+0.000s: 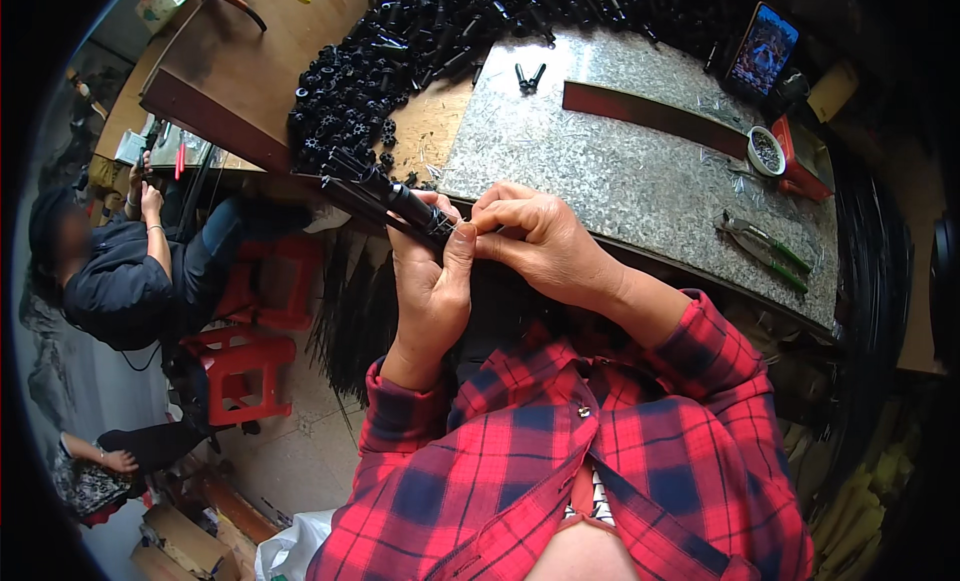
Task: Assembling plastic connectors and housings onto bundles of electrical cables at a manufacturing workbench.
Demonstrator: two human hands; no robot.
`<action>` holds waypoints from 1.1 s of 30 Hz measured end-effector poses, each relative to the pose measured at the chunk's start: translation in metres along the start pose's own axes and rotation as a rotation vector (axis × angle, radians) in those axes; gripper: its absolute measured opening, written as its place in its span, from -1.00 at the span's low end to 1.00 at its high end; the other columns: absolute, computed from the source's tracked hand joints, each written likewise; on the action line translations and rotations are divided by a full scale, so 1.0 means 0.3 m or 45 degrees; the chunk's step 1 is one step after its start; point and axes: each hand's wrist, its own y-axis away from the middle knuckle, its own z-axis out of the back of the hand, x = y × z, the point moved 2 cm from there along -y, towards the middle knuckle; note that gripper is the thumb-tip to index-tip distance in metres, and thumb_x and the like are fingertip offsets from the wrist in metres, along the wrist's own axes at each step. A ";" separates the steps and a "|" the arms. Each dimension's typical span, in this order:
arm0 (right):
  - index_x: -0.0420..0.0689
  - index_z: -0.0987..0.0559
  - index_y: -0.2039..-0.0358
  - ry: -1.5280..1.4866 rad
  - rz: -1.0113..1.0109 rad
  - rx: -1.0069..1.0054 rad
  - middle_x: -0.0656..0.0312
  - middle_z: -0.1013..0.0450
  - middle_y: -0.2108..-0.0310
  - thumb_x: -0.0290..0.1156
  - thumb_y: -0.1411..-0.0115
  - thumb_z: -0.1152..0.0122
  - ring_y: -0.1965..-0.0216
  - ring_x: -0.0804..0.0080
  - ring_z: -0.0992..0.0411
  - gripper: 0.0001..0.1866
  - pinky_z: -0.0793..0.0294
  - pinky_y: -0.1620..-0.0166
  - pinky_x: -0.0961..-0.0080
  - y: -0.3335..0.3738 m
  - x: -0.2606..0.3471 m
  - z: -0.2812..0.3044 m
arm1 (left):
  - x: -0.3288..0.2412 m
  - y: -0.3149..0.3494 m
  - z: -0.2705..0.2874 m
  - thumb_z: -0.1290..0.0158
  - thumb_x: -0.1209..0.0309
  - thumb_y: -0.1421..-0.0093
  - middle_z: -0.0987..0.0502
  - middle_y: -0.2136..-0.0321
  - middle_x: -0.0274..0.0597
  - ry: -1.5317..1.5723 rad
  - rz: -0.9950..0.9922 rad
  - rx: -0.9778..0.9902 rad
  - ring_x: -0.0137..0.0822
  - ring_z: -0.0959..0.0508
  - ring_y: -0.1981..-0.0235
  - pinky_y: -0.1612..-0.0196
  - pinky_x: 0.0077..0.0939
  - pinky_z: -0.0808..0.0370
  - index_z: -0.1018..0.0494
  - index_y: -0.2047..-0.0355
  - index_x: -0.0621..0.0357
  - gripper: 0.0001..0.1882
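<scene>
My left hand (432,281) is closed around the end of a black umbrella frame (405,203), its thumb pressed near the ribbed hub. The frame's slim black ribs point away to the upper left, over the table edge. At that same end, the fingertips of my right hand (540,236) are pinched together, touching or nearly touching the left thumb. A thin pale strand seems to show between the fingertips, too small to name. Past the frame lies a heap of black notched plastic hubs (340,106).
On the speckled tabletop (620,161) are two small black tubes (530,78), a long metal strip (650,119), a bowl of small metal parts (766,152), green-handled pliers (765,251) and a propped phone (762,49). Red stools (240,373) and a seated person (120,271) are at left.
</scene>
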 end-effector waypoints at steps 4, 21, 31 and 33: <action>-0.29 -0.57 0.38 -0.040 -0.026 0.036 0.25 -0.39 0.39 -0.58 -0.08 -0.21 0.35 0.57 -0.36 -0.92 -0.36 0.27 0.65 -0.010 0.003 -0.002 | -0.012 0.004 -0.004 0.06 0.56 -0.25 -0.29 0.27 -0.28 0.020 0.011 -0.024 -0.53 -0.32 0.24 0.12 -0.67 -0.30 -0.15 0.08 0.23 -0.72; -0.23 -0.45 0.46 -0.217 -0.468 0.144 0.37 -0.40 0.53 -0.49 -0.11 -0.25 0.47 0.71 -0.35 -0.85 -0.36 0.41 0.74 -0.025 -0.038 0.010 | -0.001 0.012 -0.005 0.01 0.56 -0.23 -0.31 0.34 -0.37 -0.010 -0.039 -0.100 -0.59 -0.32 0.31 0.16 -0.70 -0.30 -0.23 0.16 0.16 -0.79; -0.21 -0.40 0.38 -0.396 -0.446 0.190 0.38 -0.38 0.41 -0.45 -0.15 -0.23 0.37 0.74 -0.32 -0.82 -0.37 0.33 0.73 -0.010 -0.085 -0.002 | 0.001 0.017 -0.016 0.01 0.56 -0.23 -0.31 0.34 -0.35 -0.136 -0.098 -0.099 -0.59 -0.31 0.32 0.22 -0.71 -0.28 -0.21 0.16 0.16 -0.78; -0.21 -0.39 0.38 -0.404 -0.417 0.190 0.38 -0.37 0.40 -0.44 -0.16 -0.22 0.37 0.74 -0.32 -0.83 -0.37 0.32 0.73 -0.006 -0.091 -0.006 | 0.016 0.015 -0.020 0.00 0.56 -0.21 -0.33 0.38 -0.33 -0.152 -0.135 -0.144 -0.57 -0.33 0.36 0.26 -0.69 -0.30 -0.22 0.17 0.20 -0.77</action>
